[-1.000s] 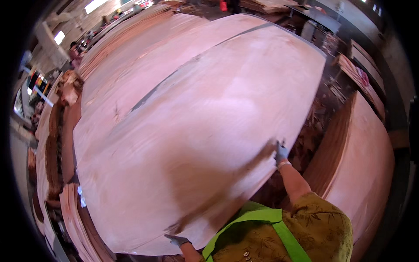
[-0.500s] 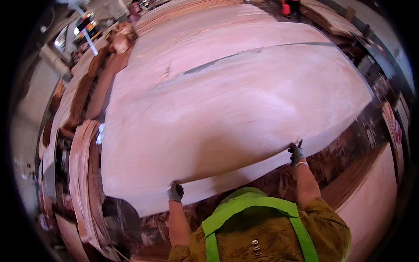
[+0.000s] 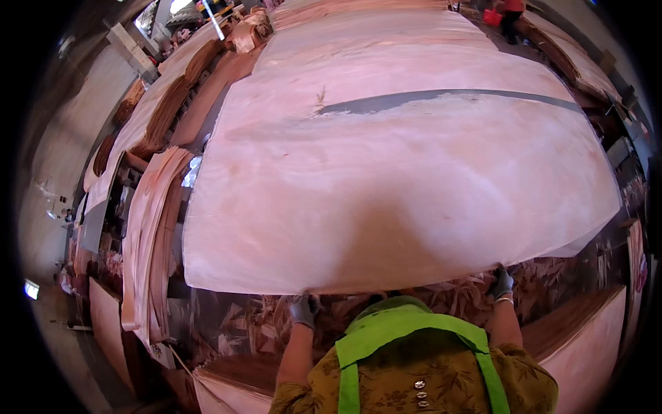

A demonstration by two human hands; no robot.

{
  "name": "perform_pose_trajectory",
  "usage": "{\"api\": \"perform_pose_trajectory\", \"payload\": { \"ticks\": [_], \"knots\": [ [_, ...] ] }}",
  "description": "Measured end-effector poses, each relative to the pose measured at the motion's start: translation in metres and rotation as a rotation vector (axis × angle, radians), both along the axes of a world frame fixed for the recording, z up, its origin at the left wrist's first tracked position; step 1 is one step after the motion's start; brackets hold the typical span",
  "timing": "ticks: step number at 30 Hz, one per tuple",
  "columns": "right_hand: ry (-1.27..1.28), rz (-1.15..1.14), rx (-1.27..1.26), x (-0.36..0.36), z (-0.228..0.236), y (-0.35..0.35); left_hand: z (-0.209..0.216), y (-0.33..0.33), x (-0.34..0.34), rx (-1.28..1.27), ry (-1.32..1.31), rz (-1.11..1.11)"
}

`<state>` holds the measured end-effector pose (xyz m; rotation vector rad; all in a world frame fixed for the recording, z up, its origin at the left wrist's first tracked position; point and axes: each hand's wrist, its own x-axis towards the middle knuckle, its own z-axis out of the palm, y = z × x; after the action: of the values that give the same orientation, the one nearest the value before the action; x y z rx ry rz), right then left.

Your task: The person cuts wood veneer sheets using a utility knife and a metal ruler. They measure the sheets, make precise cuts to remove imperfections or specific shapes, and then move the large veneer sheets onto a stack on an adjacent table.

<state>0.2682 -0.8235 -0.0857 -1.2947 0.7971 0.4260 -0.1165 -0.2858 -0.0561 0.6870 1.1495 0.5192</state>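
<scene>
A large, thin, pale pink wood veneer sheet (image 3: 441, 179) lies spread out in front of me. Its near edge is held by my left hand (image 3: 302, 310) in a grey glove, left of my body, with the fingers closed at the edge. On the other side, my right hand (image 3: 502, 284), also gloved in grey, is closed on the same edge. The fingertips under or behind the sheet are partly hidden. Beyond the sheet's far side, a long grey gap (image 3: 414, 101) separates it from another pale veneer surface (image 3: 407, 65).
Veneer scraps (image 3: 241, 328) litter the ground below the near edge. Bent veneer strips (image 3: 155, 228) hang at the left, beside a longer veneer stack (image 3: 165, 103). Another stack (image 3: 586, 345) stands at my right. A person in dark trousers (image 3: 510, 27) is at the far right.
Both hands have come back toward my body with the sheet's near edge. The grey gap at its far side looks wider, and the pale layer below the near edge is now covered.
</scene>
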Motion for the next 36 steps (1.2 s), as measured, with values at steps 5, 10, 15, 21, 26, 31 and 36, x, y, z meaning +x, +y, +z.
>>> {"api": "perform_pose_trajectory", "payload": {
  "ticks": [5,10,15,21,26,31,36],
  "knots": [
    [0.028,-0.089,0.115,-0.007,0.015,-0.023,-0.022,-0.041,-0.022,0.341,0.308,-0.383],
    [-0.018,-0.042,0.091,-0.016,0.037,-0.014,0.093,-0.023,0.073,0.888,0.795,-0.592],
    [-0.019,0.195,0.18,-0.007,0.01,-0.045,0.124,0.04,0.141,1.233,0.954,-0.628],
    [-0.157,0.144,-0.421,0.001,0.062,0.025,0.053,0.065,0.099,1.39,1.251,-0.557],
    [-0.318,0.319,-0.542,0.007,0.084,0.139,0.078,0.069,0.105,1.306,1.196,-0.684],
    [-0.337,0.775,-0.177,-0.046,0.085,0.336,0.08,0.089,0.074,1.383,0.923,-0.627],
    [-0.272,1.048,0.126,-0.149,0.1,0.52,0.104,0.126,-0.002,1.421,0.635,-0.506]
  ]
}}
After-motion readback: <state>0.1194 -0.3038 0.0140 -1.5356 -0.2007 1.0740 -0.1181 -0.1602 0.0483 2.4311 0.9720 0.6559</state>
